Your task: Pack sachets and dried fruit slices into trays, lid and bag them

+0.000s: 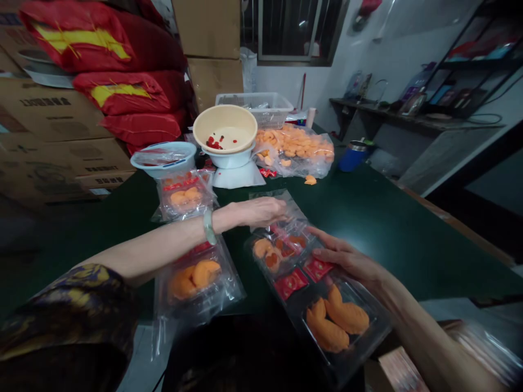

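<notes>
My right hand [341,255] grips the right side of a clear plastic tray [302,321], which tilts down toward me over the table's near edge. In its compartments lie curved orange pieces [337,321] and small red packets [291,283]. At its far end, my left hand [263,211], wearing a pale green bangle [210,227], has its fingers closed on a clear plastic bag [292,209]; the fingertips are partly blurred. Under my left forearm lies a bagged tray [196,283] with more orange pieces. Another bagged tray [183,196] sits behind it.
A cream bowl [224,122] with small red bits rests on a white scale [239,177]. Around it are a blue basin [163,158], a large bag of orange pieces [294,144], a white basket [265,117] and a blue cup [352,157]. Boxes [53,125] and red sacks [134,92] stack at left.
</notes>
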The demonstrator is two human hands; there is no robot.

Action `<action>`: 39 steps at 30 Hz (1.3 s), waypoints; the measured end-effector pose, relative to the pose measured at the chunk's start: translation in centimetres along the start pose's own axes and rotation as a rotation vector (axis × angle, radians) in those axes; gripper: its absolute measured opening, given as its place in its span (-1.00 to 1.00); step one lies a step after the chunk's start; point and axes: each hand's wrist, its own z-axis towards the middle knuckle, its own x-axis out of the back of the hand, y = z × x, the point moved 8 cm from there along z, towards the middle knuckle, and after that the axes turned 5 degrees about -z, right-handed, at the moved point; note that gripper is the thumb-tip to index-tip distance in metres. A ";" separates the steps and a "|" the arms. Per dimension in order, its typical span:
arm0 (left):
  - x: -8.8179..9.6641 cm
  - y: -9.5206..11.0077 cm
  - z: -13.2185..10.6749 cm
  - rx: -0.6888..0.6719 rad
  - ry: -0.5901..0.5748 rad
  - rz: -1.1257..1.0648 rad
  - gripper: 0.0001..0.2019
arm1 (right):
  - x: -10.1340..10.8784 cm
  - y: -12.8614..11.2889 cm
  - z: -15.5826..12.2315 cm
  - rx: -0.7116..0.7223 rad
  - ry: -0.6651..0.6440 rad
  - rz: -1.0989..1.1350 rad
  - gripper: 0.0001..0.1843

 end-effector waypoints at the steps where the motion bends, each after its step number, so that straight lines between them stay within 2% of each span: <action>1: -0.4 0.5 0.1 -0.024 -0.020 -0.001 -0.80 | 0.0 0.1 -0.1 0.007 0.000 -0.011 -0.14; 6: -2.7 2.7 -0.2 -0.103 -0.089 0.085 -0.86 | 0.0 0.5 -0.3 0.078 0.023 -0.044 -0.07; 9: -3.1 3.7 -0.9 -0.151 -0.016 0.222 -0.88 | 0.4 1.0 -0.8 0.099 0.044 -0.021 -0.10; 11: -2.9 3.2 -1.4 -0.066 0.067 0.355 -0.89 | 0.8 1.4 -1.2 0.101 0.069 0.012 -0.08; 14: -2.7 1.2 -2.0 0.180 0.134 0.472 -0.92 | 1.2 2.0 -1.7 0.101 0.090 0.076 -0.06; 17: -2.7 -0.6 -2.2 0.366 0.172 0.331 -0.87 | 1.7 2.3 -2.4 0.134 0.160 0.137 -0.07; 19: -2.5 -0.8 -1.9 0.395 0.238 0.174 -0.84 | 2.1 2.4 -3.1 0.154 0.232 0.196 -0.09; 23: -2.1 0.9 0.2 0.228 0.324 -0.044 -0.84 | 3.8 2.8 -5.0 0.187 0.386 0.307 -0.14; 26: -2.8 2.4 2.6 0.134 0.282 0.006 -0.88 | 5.5 3.1 -6.6 0.206 0.480 0.329 -0.14; 28: -3.9 3.0 4.2 0.131 0.241 0.102 -0.86 | 6.5 3.3 -7.7 0.211 0.521 0.338 -0.14; 31: -5.9 3.9 6.1 0.112 0.222 0.203 -0.67 | 8.2 4.1 -9.1 0.232 0.611 0.389 -0.13; 34: -8.2 5.3 7.5 -0.002 0.181 0.231 -0.54 | 10.3 5.3 -9.7 0.259 0.699 0.452 -0.15; 37: -10.3 5.7 8.6 -0.073 0.063 0.269 -0.49 | 12.8 6.0 -8.7 0.263 0.796 0.338 -0.28; 39: -11.1 5.0 9.4 -0.062 -0.014 0.315 -0.49 | 14.9 5.5 -8.1 0.237 0.961 0.050 -0.43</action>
